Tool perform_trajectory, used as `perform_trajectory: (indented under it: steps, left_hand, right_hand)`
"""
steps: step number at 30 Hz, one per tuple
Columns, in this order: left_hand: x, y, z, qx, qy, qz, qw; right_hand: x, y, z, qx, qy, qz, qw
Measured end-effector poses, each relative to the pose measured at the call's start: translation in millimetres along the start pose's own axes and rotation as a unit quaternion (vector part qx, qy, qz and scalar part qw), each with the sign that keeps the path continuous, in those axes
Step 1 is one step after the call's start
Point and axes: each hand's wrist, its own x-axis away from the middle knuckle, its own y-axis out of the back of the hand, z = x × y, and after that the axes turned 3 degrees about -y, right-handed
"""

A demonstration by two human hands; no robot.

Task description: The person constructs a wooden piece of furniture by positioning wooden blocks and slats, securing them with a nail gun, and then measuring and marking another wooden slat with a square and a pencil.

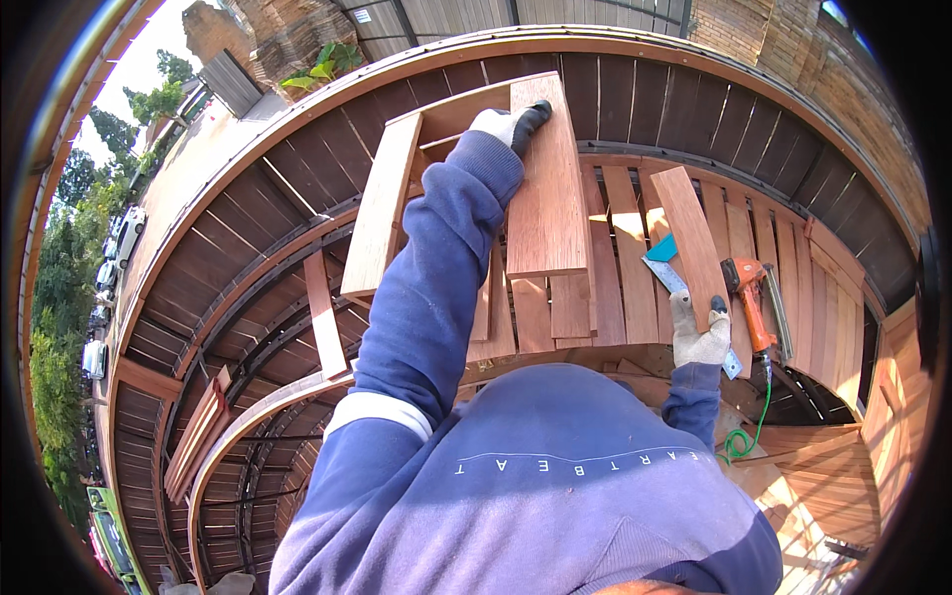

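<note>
The worker's left hand (511,129), in a white-and-black glove, lies over the far end of a wide reddish-brown wooden board (547,198) on an open-framed wooden box (380,213); whether its fingers clamp the edge cannot be told, as the underside is hidden. The gloved right hand (702,339) has its fingers clamped on the near end of a short, flat reddish-brown plank (689,223), above the slatted, curved wooden counter (627,213). Held only at one end, the plank could tip or twist. A metal try square with a blue handle (661,251) lies partly beneath it and might be knocked away. Just beside sits an orange-and-black nail gun (751,302); a snag on its thin green hose (766,392) could drag it, and a bumped trigger might injure the hand.
</note>
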Motion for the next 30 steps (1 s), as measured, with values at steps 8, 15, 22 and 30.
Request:
perform_trajectory:
  steps: [8,15,22,30]
  left_hand:
    - [-20,-85,21,0.068,-0.049,-0.036,0.996]
    - [49,-105,64,0.570,0.014,-0.004,0.821]
    - [148,-131,193,0.580,0.251,-0.007,0.775]
    - [107,-122,205,0.664,0.233,-0.012,0.710]
  right_hand:
    - [-7,7,12,0.075,-0.023,-0.064,0.995]
    - [13,28,38,0.180,-0.091,-0.033,0.979]
    - [30,-14,8,0.250,-0.140,0.065,0.956]
    - [-15,-51,-68,0.316,-0.155,0.116,0.929]
